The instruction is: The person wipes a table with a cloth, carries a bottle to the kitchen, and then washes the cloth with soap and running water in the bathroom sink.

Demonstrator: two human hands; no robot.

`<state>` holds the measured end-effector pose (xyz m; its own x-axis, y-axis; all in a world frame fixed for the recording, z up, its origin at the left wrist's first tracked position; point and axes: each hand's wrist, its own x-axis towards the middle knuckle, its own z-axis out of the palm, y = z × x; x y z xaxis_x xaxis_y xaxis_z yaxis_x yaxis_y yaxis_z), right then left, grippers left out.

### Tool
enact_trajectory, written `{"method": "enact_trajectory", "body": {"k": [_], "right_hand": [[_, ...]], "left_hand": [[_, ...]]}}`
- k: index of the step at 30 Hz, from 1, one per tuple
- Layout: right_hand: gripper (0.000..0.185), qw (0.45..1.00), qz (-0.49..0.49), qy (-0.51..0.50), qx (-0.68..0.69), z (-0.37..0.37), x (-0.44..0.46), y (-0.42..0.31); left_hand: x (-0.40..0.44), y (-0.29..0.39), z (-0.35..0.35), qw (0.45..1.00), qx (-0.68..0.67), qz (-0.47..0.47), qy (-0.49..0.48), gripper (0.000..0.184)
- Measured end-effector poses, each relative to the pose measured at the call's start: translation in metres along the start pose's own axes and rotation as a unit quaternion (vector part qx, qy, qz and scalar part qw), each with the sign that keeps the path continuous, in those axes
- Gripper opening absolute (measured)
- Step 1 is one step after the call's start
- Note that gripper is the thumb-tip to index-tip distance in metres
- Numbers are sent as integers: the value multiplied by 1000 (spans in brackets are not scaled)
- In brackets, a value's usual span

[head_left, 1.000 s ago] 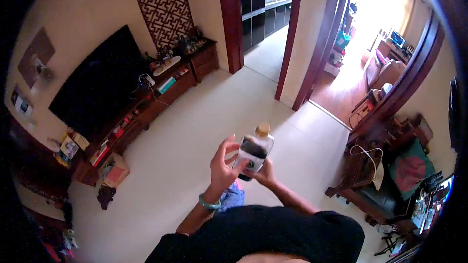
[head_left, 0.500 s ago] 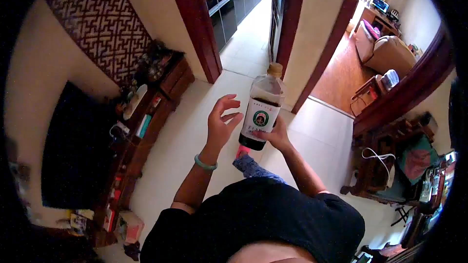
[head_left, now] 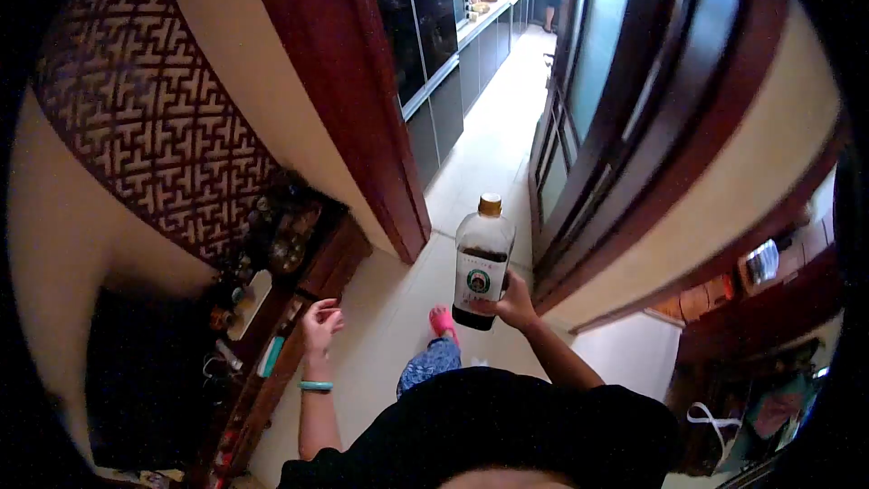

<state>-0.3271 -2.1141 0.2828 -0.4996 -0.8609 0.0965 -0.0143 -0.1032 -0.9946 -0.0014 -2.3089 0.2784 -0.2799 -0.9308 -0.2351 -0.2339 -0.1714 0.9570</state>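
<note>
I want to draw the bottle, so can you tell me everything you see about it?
The bottle is see-through, plastic or glass, I can't tell which. It has a golden cap on top and a white label, too small to read, with a round green emblem. Dark liquid fills its lower part. It is roughly upright in mid-air, held low by the right hand alone.

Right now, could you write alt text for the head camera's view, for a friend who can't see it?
A person's right hand holds a gold-capped bottle with dark contents; the empty left hand is held out to the side. Beyond an open doorway, a counter lines a bright room, and a lattice wall panel is at left.
</note>
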Motion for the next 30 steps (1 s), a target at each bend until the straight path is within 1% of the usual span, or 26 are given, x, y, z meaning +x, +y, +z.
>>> {"method": "enact_trajectory", "body": {"k": [2,3,4,5,6,7,8,9,10,11,12,13,14,16,17,20,23,24,26,27,28,30], "right_hand": [[68,992,13,21,-120,-19,54,17],[69,995,-10,23,-98,-33,73,13],[69,995,-9,26,-97,-37,101,9],[69,993,-1,33,-110,-43,128,1],[70,991,7,41,-124,-51,155,-3],[73,991,44,39,-120,-63,181,-4],[73,991,47,43,-119,-75,200,1],[72,995,21,67,-73,-85,220,11],[71,995,-9,92,-28,-100,247,24],[71,993,-22,113,-35,-115,271,19],[70,990,-34,135,-40,-125,290,10],[69,985,-24,156,-67,-138,311,4],[68,982,-18,174,-68,-157,332,28],[69,971,-27,210,-108,-186,366,23],[71,970,-46,228,-73,-193,398,27],[74,960,9,253,-121,-253,463,34],[74,959,31,257,-117,-291,555,44],[74,959,28,256,-119,-305,596,54],[74,955,39,262,-136,-334,657,67],[76,949,47,262,-168,-356,688,69],[76,951,45,262,-159,-368,717,53],[76,942,48,270,-192,-388,787,39]], "left_hand": [[72,-17,9,999,41,7,27,29],[91,-15,34,999,49,11,5,27],[124,-7,53,998,58,12,-23,24],[150,7,79,994,86,33,-59,25],[185,0,109,991,75,19,-113,26],[218,1,144,981,65,28,-180,28],[236,20,188,970,83,48,-225,28],[242,51,230,960,49,25,-273,30],[264,65,273,943,46,55,-324,30],[283,83,317,929,10,76,-362,30],[294,111,354,922,32,103,-371,28],[314,125,391,916,45,133,-375,29],[326,153,422,911,94,183,-358,29],[347,199,468,905,100,192,-368,29],[379,215,486,899,94,195,-381,30],[436,252,542,891,90,213,-392,30],[533,252,573,917,40,169,-360,28],[570,250,584,930,28,127,-343,28],[619,264,597,947,5,82,-310,28],[639,276,611,951,-1,82,-297,27],[656,287,621,956,-7,80,-283,27],[695,316,641,961,-8,79,-264,26]]}}
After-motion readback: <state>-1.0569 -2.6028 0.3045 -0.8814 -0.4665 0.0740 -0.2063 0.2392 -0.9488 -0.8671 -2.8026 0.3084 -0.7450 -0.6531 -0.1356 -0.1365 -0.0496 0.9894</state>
